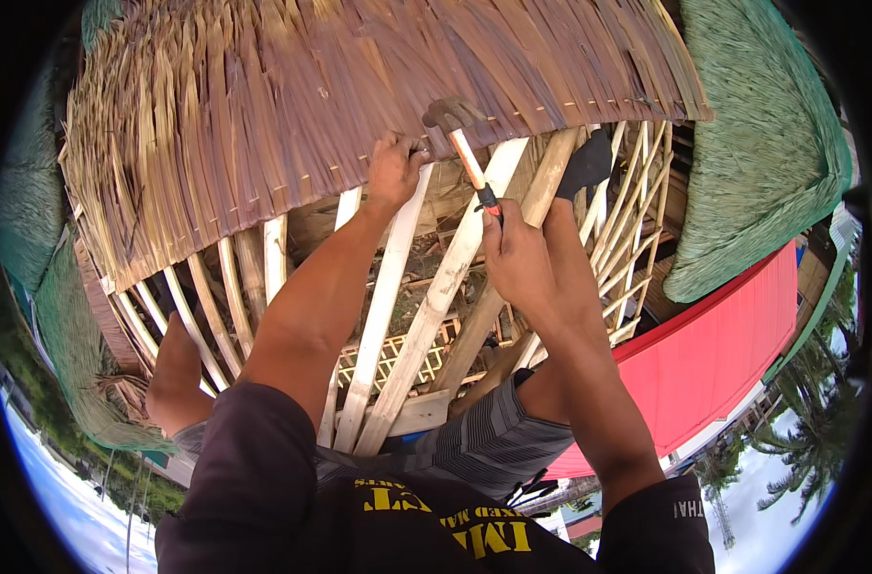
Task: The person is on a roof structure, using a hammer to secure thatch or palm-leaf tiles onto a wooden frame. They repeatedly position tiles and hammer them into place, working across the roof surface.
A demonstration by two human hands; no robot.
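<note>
My right hand (524, 251) is closed around the handle of a hammer (469, 161). The handle is pale with a red and black grip, and the dark metal head lies over the lower edge of a brown palm-leaf thatch panel (292, 105). Just left of the hammer head, my left hand (396, 170) has its fingers curled together at that edge, above a pale wooden rafter (386, 277). Whatever those fingers pinch is too small to make out. Light stitches run along the panel near its edge.
Several rafters and a round pole (554, 158) slope toward me, with open gaps between them down to a lattice (398, 359). My bare legs rest among the rafters. Green thatch roofing (761, 163) stands at the right, above a red roof sheet (714, 354).
</note>
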